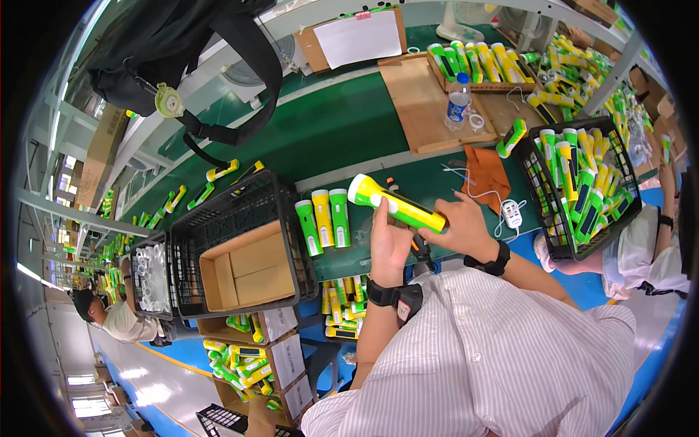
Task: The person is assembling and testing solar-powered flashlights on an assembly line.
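Observation:
A yellow and green flashlight (399, 205) with a white head and a dark panel along its side is tilted above the bench in front of me. My left hand (391, 246) grips it from below near the middle, thumb and fingers around the body. My right hand (466, 227) closes on its tail end; some of the fingertips are hidden. Just left of my hands, three flashlights (322, 221) in green and yellow are lined up on the green bench. A dark tool (420, 247), partly hidden, is beside my left hand.
A black crate (304, 251) holding an open cardboard box (251, 266) is at the left. A second crate (535, 207), full of flashlights, stands at the right. Farther back are a bottle (457, 105), an orange cloth (489, 175) and a white power strip (512, 215). People work on both sides.

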The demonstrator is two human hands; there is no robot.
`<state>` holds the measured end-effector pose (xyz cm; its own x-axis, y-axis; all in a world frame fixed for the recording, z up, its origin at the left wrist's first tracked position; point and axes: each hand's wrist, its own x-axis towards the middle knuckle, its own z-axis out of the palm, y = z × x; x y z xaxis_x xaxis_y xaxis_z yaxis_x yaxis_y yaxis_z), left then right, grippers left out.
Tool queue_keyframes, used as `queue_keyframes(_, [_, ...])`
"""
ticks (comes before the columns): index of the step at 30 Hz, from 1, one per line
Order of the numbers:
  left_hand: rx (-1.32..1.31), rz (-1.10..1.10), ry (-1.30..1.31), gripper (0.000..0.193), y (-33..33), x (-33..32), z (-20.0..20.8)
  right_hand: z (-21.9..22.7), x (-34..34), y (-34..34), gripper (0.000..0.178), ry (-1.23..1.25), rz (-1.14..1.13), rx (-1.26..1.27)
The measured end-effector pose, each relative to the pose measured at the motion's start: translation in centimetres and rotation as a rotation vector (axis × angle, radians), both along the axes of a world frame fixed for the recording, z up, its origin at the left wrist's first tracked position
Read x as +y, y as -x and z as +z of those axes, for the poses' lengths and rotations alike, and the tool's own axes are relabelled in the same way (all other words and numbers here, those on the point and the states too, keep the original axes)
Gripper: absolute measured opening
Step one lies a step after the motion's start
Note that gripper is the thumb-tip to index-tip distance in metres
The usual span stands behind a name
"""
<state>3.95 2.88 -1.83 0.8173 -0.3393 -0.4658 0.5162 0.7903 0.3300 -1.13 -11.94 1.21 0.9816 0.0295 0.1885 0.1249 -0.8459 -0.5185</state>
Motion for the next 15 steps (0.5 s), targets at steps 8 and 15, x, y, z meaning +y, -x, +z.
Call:
queue_keyframes(8, [-0.683,-0.128,-0.502,0.049,1.6,-0.6,2.5,-0.6,0.4,-0.2,0.041,-0.289,0.056,-0.076])
queue_keyframes(15, [-1.009,-0.152,-0.892,0.055,2.5,-1.8,3.9,0.0,-0.6,-0.4,0.038,-0.489,0.108,-0.042])
